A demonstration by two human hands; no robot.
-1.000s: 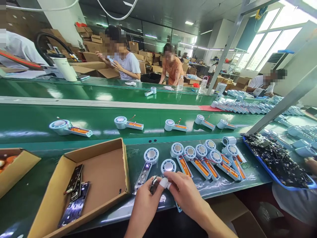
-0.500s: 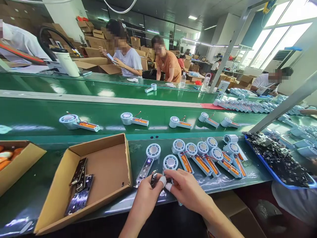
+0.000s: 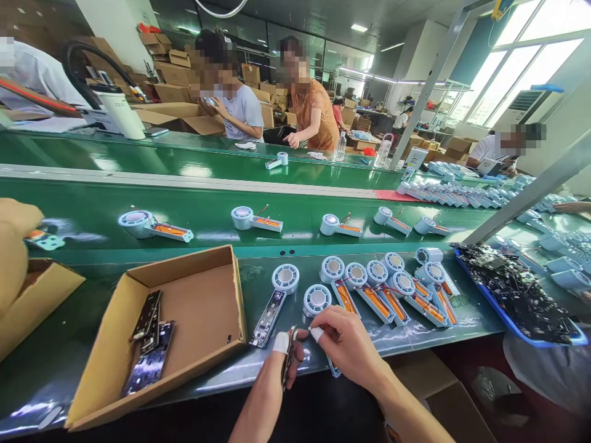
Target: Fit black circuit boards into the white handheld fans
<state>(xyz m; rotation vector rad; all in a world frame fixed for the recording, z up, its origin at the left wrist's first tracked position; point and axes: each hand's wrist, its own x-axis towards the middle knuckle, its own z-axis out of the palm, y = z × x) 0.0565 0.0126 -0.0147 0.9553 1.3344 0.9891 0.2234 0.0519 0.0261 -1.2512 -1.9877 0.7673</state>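
My left hand (image 3: 277, 360), with a white finger cot on one fingertip, pinches a small dark circuit board (image 3: 289, 355) edge-on near the front of the green bench. My right hand (image 3: 348, 344), also with a finger cot, rests on the handle of a light-blue handheld fan half (image 3: 317, 301) and touches the board's top. Another open fan half with a board fitted (image 3: 276, 301) lies just left. A fanned row of fan halves with orange batteries (image 3: 392, 292) lies to the right.
An open cardboard box (image 3: 194, 307) with dark circuit boards (image 3: 150, 341) sits left. A blue tray of boards (image 3: 517, 292) stands right. Fan halves (image 3: 152, 224) ride the green conveyor behind. A co-worker's arm (image 3: 13, 246) reaches in at far left; other people work across the line.
My left hand drew back toward me and turned the circuit board edge-on. The fan halves on the conveyor shifted right. A co-worker's arm came in at the left edge.
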